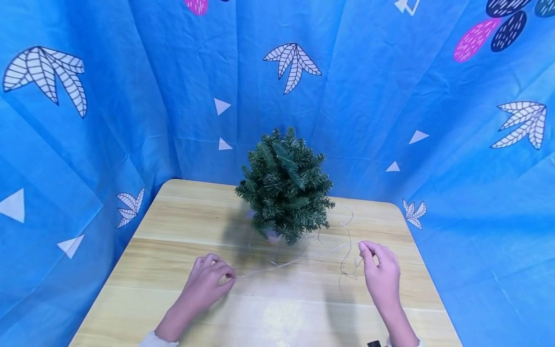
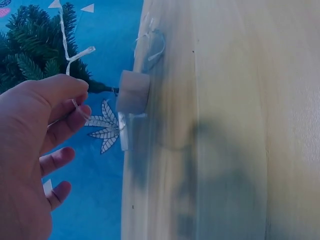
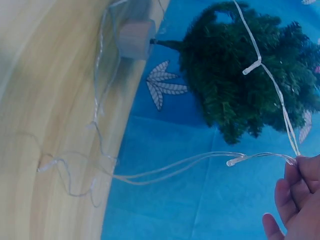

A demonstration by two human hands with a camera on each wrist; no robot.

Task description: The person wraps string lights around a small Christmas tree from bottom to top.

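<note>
Between both hands runs a thin clear string of fairy lights point(image 1: 282, 265), passing in front of a small artificial Christmas tree point(image 1: 286, 188). My left hand point(image 1: 208, 282) pinches the wire between thumb and forefinger, the other fingers loosely bent, as the left wrist view shows. On the right side of the tree my right hand point(image 1: 381, 270) pinches another part of the string at the fingertips. Small bulbs point(image 3: 235, 161) stick out along the wire. More of the string lies in loops on the table to the right of the tree. The tree stands upright on a round, pale base point(image 3: 136, 40).
The wooden table point(image 1: 173, 231) has rounded back corners. A blue curtain point(image 1: 195, 96) printed with white leaves and triangles hangs behind it and along both sides. The tree stands near the table's back edge.
</note>
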